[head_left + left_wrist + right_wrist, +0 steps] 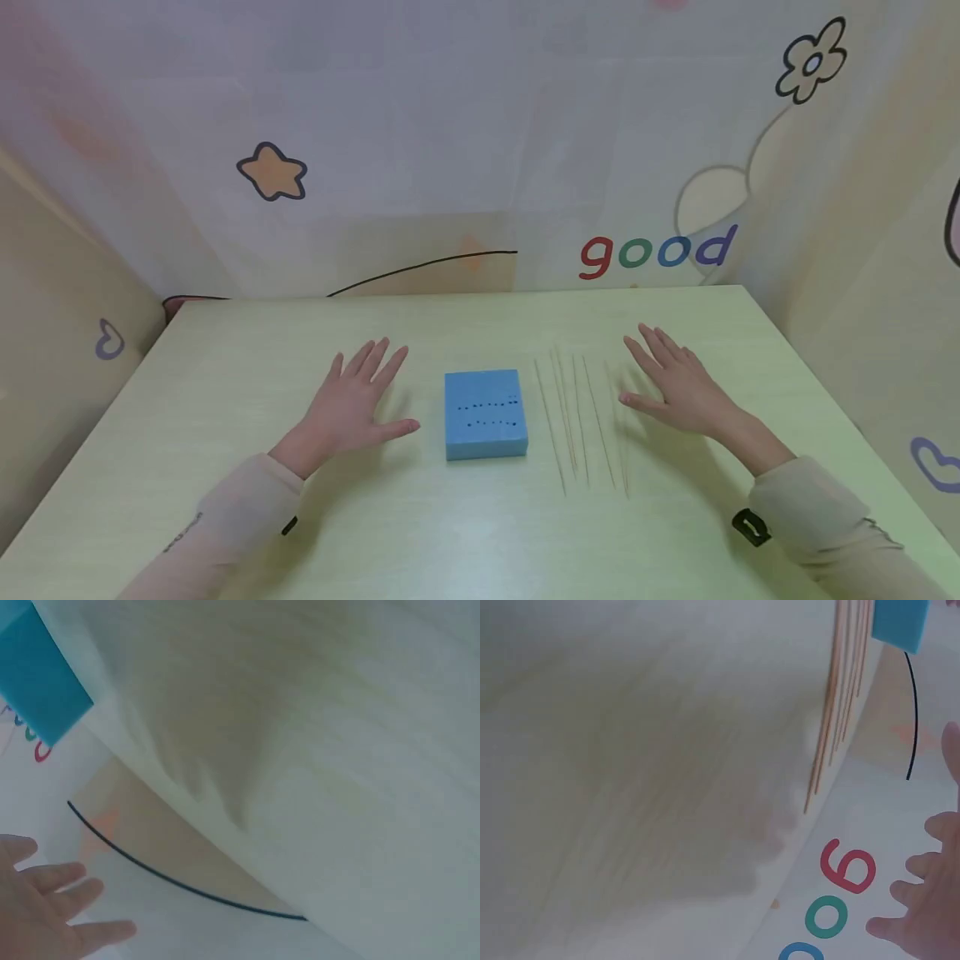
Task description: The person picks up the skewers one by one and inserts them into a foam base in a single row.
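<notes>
Nearest the person, two sleeved forearms reach in over the pale table (225, 392), one from each side, so that the work lies framed between them. The left hand (352, 408) rests palm down with its fingers straight and spread, thumb pointing toward the blue foam block (485, 414) just to its right, near but not touching it. The block lies flat in the middle, its top face up so that two rows of small dark holes are open to view. Just right of it the thin wooden sticks (581, 417) lie side by side, running away from the person, a layout that keeps each one separate and easy to pick out. The right hand (675, 383) lies flat beside them, fingers spread and holding nothing. Beyond the table stands a wall with a star (273, 172) and the word "good" (656, 250).
</notes>
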A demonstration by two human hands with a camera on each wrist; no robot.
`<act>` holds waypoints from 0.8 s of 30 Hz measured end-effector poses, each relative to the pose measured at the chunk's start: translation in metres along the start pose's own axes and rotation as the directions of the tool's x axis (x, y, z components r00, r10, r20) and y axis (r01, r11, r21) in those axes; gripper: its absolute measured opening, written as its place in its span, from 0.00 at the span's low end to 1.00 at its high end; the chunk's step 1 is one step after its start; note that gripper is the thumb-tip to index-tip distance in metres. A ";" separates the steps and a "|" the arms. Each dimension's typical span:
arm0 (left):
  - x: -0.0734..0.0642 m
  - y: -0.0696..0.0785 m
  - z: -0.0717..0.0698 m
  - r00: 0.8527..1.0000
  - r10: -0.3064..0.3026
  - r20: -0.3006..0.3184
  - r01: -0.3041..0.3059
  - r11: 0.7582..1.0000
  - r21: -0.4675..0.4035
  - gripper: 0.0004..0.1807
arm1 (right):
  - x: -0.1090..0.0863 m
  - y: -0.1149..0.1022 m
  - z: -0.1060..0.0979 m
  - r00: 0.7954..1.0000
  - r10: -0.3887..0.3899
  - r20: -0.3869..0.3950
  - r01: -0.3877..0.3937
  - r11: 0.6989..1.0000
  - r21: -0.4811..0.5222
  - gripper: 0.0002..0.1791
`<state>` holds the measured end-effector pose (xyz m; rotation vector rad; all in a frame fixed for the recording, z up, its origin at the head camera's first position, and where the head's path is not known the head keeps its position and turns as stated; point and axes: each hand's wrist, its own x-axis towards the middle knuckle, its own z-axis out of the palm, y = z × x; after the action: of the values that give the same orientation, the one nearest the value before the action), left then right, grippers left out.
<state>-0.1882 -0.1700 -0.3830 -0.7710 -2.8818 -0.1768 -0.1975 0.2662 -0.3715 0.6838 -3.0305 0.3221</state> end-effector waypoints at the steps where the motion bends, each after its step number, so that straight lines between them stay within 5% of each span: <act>1: 0.001 0.003 0.001 1.000 0.015 0.000 -0.015 1.000 -0.024 0.51 | -0.001 0.001 0.001 1.000 -0.012 0.005 0.012 1.000 0.003 0.46; 7: 0.010 0.012 0.008 0.997 0.055 0.046 -0.047 0.986 -0.161 0.51 | -0.004 0.008 0.002 0.998 -0.056 -0.005 0.056 0.998 0.025 0.41; 12: 0.017 0.016 0.015 0.986 0.064 0.152 -0.023 0.967 -0.255 0.55 | -0.002 0.015 0.003 0.999 -0.045 -0.007 0.045 0.996 0.071 0.38; 17: 0.023 0.022 0.019 0.975 0.094 0.204 -0.029 0.953 -0.301 0.59 | 0.000 0.023 0.007 1.000 -0.010 -0.001 0.010 0.994 0.105 0.40; 24: 0.030 0.028 0.019 0.965 0.115 0.236 -0.035 0.948 -0.317 0.60 | 0.008 0.032 0.014 0.995 0.022 0.101 -0.039 0.984 0.174 0.49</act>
<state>-0.2020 -0.1281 -0.3942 -1.0242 -3.0964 -0.5761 -0.2181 0.2884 -0.3913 0.6821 -3.1355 0.5797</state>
